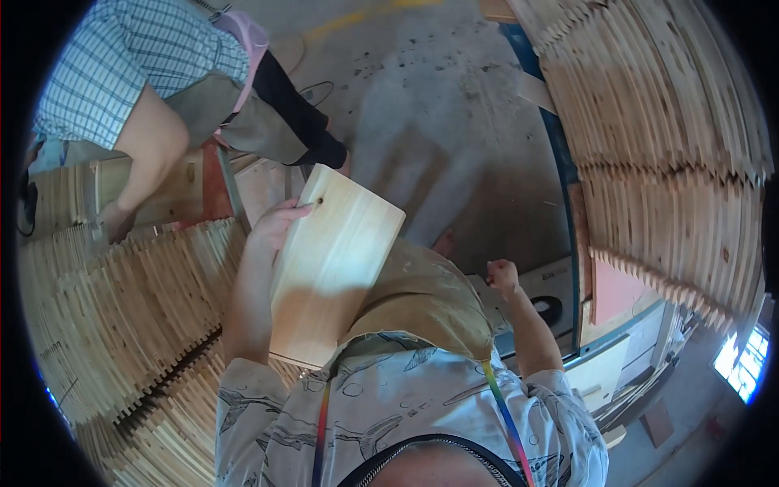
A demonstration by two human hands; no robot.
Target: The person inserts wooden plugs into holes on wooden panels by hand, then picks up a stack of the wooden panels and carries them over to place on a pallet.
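A pale wooden board (341, 260) with a dark knot near its far left corner is tilted in front of my body. My left hand (280, 226) grips its left edge, thumb lying on the face and the other fingers behind the board. Out to the right, apart from the board, my right hand (503, 277) is closed with its fingers curled. Whether anything small is inside that hand is hidden. A tan apron (422, 296) hangs below the board's right side, over my patterned shirt.
Stacked wooden boards (154, 284) fill the left side. More tall stacks (657, 105) stand on the right, beside a blue-edged frame (560, 154). A co-worker in a checked shirt (174, 40) leans at the far left, one arm over the wood. Concrete floor (438, 89) lies between.
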